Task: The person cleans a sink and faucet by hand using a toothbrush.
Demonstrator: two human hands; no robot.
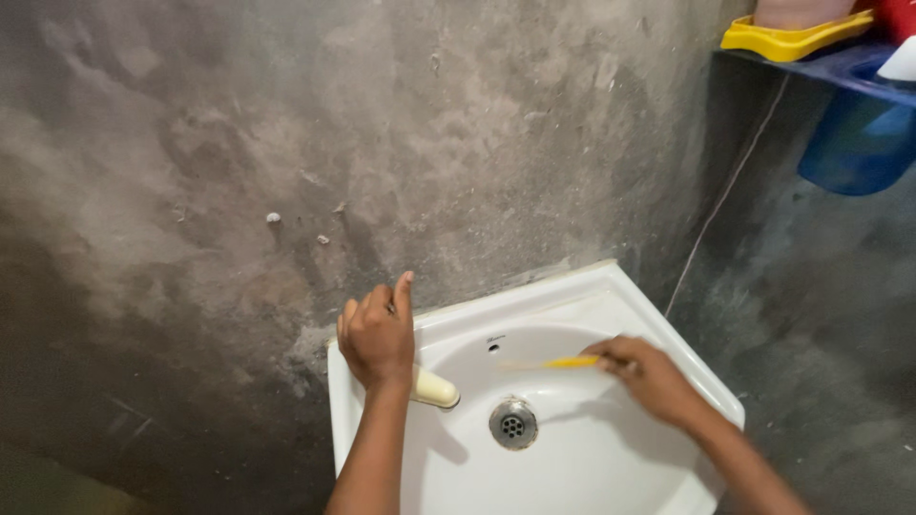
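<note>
The left hand [378, 336] is closing over the top of the cream tap [434, 388], seemingly to turn it, its spout jutting rightward over the white basin [611, 458], while the right hand [652, 375] is pinching a yellow toothbrush [558, 362] above the drain [512, 423], bristle end pointing toward the tap.

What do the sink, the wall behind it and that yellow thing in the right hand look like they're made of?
Sink: probably glazed ceramic, white and glossy. Wall: bare cement plaster, grey, rough and blotchy. The yellow toothbrush in the right hand: likely plastic, smooth and bright, though blurred.
</note>
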